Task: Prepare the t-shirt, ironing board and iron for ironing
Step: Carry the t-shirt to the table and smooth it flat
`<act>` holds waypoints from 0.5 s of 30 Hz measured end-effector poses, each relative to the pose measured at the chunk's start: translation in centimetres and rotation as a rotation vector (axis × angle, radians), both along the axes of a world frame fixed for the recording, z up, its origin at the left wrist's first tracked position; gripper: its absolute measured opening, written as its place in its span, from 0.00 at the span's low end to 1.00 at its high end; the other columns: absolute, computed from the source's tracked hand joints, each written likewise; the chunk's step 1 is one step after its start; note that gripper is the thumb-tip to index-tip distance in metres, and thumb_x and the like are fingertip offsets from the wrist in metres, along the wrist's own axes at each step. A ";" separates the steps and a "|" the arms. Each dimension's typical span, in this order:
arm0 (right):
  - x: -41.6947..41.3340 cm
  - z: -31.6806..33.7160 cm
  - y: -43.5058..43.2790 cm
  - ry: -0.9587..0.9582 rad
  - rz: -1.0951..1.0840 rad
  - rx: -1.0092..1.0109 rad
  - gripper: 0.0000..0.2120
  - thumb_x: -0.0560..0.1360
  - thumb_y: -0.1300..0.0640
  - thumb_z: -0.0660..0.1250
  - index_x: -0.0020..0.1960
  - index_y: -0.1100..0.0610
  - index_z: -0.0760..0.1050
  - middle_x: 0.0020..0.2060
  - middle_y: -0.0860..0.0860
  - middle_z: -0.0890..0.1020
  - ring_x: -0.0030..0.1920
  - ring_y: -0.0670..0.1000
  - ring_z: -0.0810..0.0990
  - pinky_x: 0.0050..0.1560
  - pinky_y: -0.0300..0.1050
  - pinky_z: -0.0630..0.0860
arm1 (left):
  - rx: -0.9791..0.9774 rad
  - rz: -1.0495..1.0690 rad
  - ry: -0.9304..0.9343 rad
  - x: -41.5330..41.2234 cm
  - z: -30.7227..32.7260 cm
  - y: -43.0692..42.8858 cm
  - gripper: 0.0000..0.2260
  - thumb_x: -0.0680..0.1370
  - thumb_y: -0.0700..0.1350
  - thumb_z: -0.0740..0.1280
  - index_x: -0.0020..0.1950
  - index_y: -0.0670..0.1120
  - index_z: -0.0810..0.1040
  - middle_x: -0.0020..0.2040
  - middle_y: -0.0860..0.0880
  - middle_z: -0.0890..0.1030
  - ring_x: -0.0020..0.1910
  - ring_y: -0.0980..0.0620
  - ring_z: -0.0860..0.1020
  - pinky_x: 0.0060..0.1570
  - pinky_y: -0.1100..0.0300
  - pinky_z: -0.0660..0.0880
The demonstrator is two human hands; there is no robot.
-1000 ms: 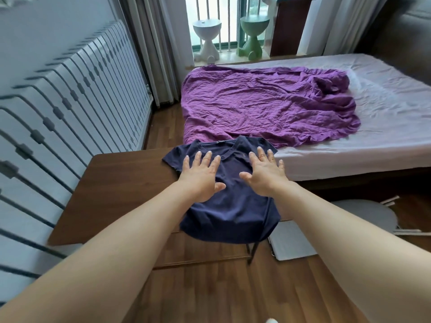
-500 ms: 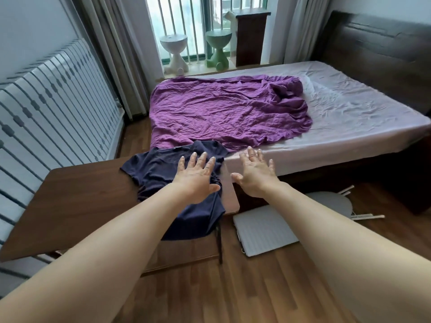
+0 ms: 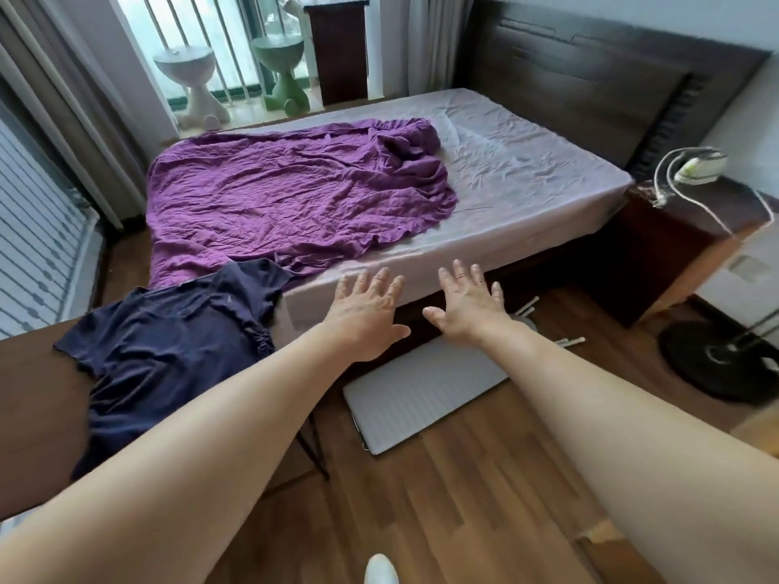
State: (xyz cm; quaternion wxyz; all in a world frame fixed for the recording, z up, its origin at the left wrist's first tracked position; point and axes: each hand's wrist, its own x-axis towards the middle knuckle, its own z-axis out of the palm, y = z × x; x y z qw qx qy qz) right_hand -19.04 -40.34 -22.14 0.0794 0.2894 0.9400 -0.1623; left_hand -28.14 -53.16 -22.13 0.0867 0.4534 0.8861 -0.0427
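The board [image 3: 421,394] lies flat on the floor beside the bed [image 3: 527,196]. Above it your left hand [image 3: 366,318] and right hand [image 3: 468,309] hover side by side, fingers spread, holding nothing. The t-shirt [image 3: 168,351] lies rumpled over the table [image 3: 33,415] edge on your left. The iron [image 3: 699,168] sits on the far nightstand [image 3: 674,229].

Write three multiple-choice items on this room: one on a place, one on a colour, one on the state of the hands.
1. The ironing board lies: A on a shelf; B on the floor; C against a door.
2. The t-shirt is: A navy; B white; C red.
3. The left hand and right hand are: A open; B fists; C gripping a hanger.
Key: B, flat on the wood boards; A, dark blue cloth; A, fingers spread, holding nothing.
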 end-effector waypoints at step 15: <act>-4.8 -6.0 14.5 -0.143 -0.120 -0.062 0.33 0.79 0.46 0.57 0.77 0.53 0.46 0.77 0.52 0.50 0.77 0.56 0.43 0.74 0.59 0.43 | -0.014 -0.117 -0.137 -7.4 -4.8 14.5 0.32 0.78 0.56 0.59 0.76 0.47 0.47 0.77 0.44 0.50 0.75 0.45 0.51 0.73 0.50 0.47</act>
